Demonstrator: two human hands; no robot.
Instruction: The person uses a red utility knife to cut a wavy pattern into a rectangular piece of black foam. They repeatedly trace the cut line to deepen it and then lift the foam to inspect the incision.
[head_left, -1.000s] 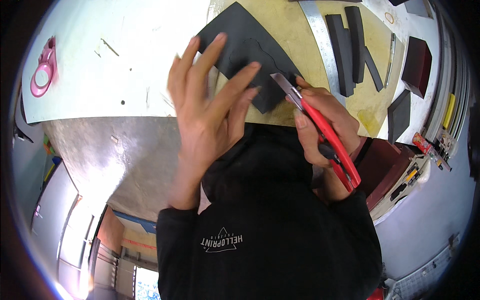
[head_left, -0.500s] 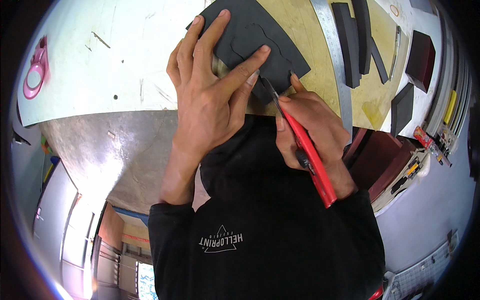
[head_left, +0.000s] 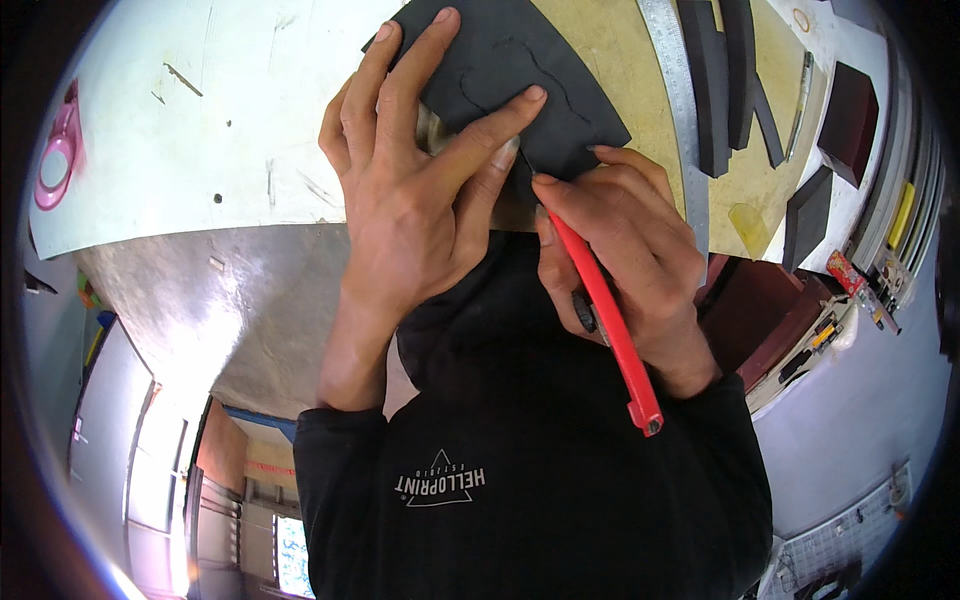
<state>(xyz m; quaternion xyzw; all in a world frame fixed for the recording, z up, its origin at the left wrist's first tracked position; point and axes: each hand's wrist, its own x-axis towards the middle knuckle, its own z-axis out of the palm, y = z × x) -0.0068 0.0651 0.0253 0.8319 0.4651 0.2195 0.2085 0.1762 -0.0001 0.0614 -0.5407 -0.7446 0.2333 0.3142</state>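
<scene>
Head view: a black sheet [head_left: 505, 65] lies at the near edge of the bench [head_left: 250, 110], marked with at least 2 dark curved lines [head_left: 556, 85] but not visibly parted — cut depth can't be told. The left hand [head_left: 415, 200] presses it, grip spread and holding nothing; the right hand's [head_left: 635, 235] grip is closed round a red cutter [head_left: 612, 320], its front end at the sheet's near corner. Rightward lie a steel ruler [head_left: 672, 90] and black strips [head_left: 712, 90], leftward a pink dispenser [head_left: 58, 160] — beyond, grey floor [head_left: 170, 275] and a pale wall [head_left: 850, 400].

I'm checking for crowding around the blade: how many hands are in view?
2. The left hand is spread on the dark sheet; the right hand grips the red cutter by the sheet's near end. No other hand shows.
</scene>
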